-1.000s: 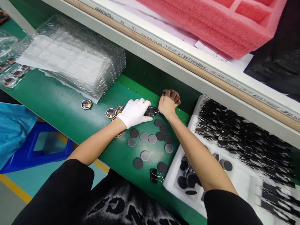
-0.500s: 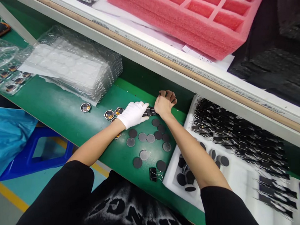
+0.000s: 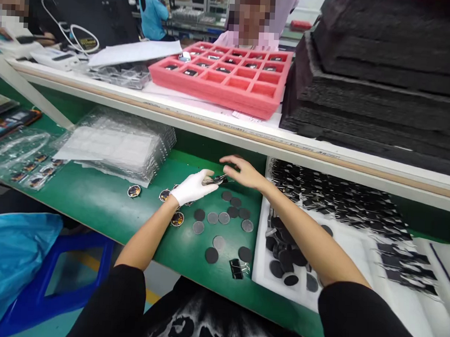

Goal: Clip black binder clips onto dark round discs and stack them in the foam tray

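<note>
My left hand [image 3: 195, 187], in a white glove, is closed on a small dark clip-like piece [image 3: 217, 180] above the green bench. My right hand [image 3: 245, 173] is bare, its fingers bent around the piece's wire end; the fingertips are partly hidden, so its grip is unclear. Round watch-like pieces with orange faces [image 3: 177, 219] lie beside and below the glove. Several black and grey discs [image 3: 211, 255] are scattered nearer to me. A black binder clip [image 3: 237, 269] lies near the front edge.
At the right, a white foam tray [image 3: 259, 254] holds dark discs and rows of black clips. Stacked clear plastic trays [image 3: 114, 144] stand at the left. Over the bench runs a shelf [image 3: 197, 125] with a red foam tray [image 3: 213, 90] and black foam [image 3: 377, 105]. A person in pink [image 3: 287, 12] is beyond.
The view has tilted up, showing more of the shelf and people beyond. The dark piece is now raised off the bench, and my right hand has turned toward it with its fingers pointing left.
</note>
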`<move>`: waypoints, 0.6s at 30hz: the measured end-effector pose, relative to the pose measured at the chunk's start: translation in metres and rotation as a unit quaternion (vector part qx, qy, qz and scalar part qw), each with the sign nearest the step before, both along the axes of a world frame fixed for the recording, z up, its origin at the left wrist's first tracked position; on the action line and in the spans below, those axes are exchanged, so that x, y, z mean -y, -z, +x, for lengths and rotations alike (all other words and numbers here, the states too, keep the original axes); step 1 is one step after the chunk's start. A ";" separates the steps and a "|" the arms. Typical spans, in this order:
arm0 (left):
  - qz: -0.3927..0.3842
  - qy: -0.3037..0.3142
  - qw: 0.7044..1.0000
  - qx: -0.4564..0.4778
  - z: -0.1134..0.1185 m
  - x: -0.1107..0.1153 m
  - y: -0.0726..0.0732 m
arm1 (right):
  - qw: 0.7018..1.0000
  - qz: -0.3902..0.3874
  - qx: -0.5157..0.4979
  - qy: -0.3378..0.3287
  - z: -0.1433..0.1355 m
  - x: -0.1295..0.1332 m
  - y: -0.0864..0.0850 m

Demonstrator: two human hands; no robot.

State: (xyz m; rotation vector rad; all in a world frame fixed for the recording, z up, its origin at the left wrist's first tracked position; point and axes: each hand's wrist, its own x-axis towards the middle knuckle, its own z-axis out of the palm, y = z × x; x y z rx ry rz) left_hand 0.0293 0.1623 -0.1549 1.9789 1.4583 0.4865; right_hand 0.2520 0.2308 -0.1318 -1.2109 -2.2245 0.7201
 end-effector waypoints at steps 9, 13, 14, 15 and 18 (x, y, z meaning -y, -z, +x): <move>0.167 0.052 0.975 -0.135 0.056 0.049 -0.053 | 0.974 -0.157 -0.157 0.040 0.067 0.117 -0.021; 0.194 0.126 0.949 -0.213 0.093 0.064 -0.060 | 0.981 -0.129 -0.124 0.081 0.093 0.166 -0.025; 0.190 0.143 0.947 -0.214 0.102 0.068 -0.061 | 0.985 -0.107 -0.109 0.085 0.101 0.180 -0.026; 0.182 0.157 0.948 -0.207 0.110 0.074 -0.062 | 0.988 -0.084 -0.097 0.087 0.109 0.194 -0.026; 0.160 0.184 0.958 -0.149 0.126 0.090 -0.062 | 0.990 -0.025 -0.079 0.117 0.149 0.233 -0.030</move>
